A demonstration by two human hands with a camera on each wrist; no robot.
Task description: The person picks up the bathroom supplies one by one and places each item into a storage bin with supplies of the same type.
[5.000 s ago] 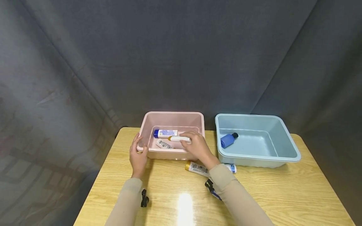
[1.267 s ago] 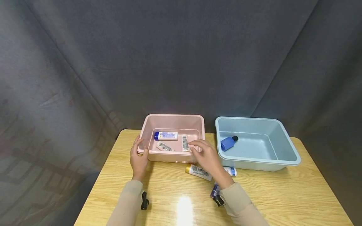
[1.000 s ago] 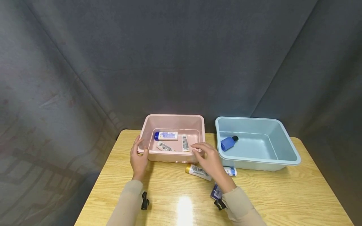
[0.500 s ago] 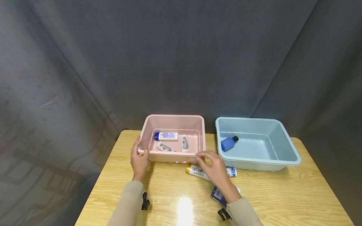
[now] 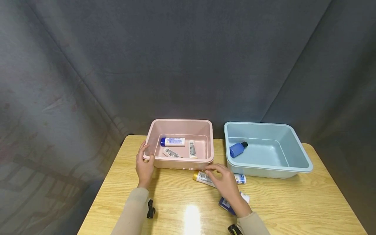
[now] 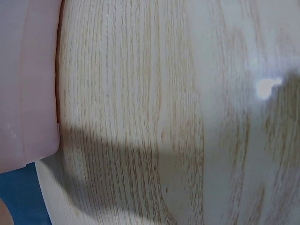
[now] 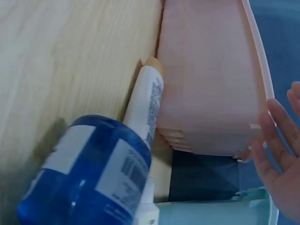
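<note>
through the head camera i find a slim white plastic tube with a gold cap [image 5: 204, 177] lying on the pale wooden table [image 5: 167, 195], just beside the front wall of a rectangular pink plastic bin [image 5: 176, 164]. i judge it light, smooth and a little squeezable, so a gentle hold round its printed middle should be surer than one on the cap. the right hand [image 5: 225, 182] is above it, fingers loosely extended and apart, gripping nothing. the left hand [image 5: 144, 168] holds the pink bin's near left corner, thumb on the front rim. inside that bin lie a white bottle with a blue cap [image 5: 174, 141] and two small white printed tubes [image 5: 192, 150]. to the right, a light blue plastic bin [image 5: 264, 170] holds one blue bottle with a black cap [image 5: 236, 150].
</note>
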